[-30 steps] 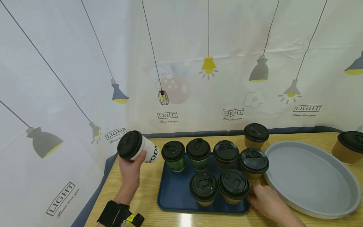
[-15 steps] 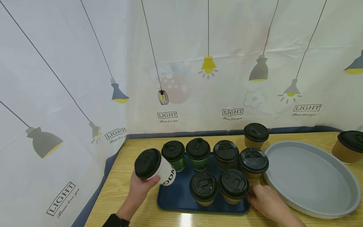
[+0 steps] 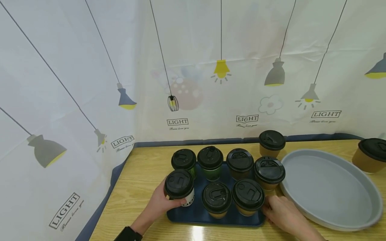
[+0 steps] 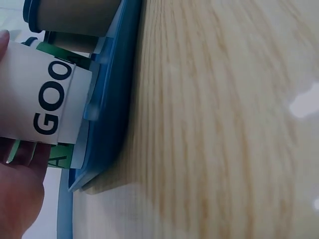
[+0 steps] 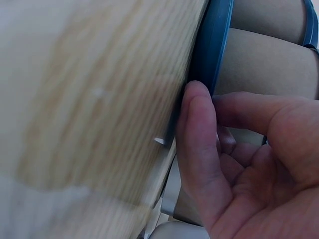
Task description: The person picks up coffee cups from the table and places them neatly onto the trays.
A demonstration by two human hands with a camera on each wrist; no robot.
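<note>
My left hand (image 3: 159,202) grips a white paper coffee cup (image 3: 189,198) with a black lid, fingers and thumb around its side. Nearly upright, it stands at the left front of the blue tray (image 3: 193,216); whether its base touches the tray I cannot tell. Black lettering shows on the white cup (image 4: 30,94) in the left wrist view. At the tray's front right corner, my right hand (image 3: 281,212) pinches the rim between thumb and index finger, as the right wrist view shows on the tray edge (image 5: 212,45). Two green cups (image 3: 212,174) and several brown cups (image 3: 248,197), all black-lidded, share the tray.
To the right lies a round grey tray (image 3: 331,187). One brown cup (image 3: 270,152) stands behind the blue tray, and another brown cup (image 3: 368,160) is at the far right. A printed cloth (image 3: 211,100) hangs behind the wooden table (image 3: 144,167).
My left hand has carried the white cup right and toward me, from the table's left side to the blue tray, turning it from tilted to nearly upright. The right hand stays at the tray corner.
</note>
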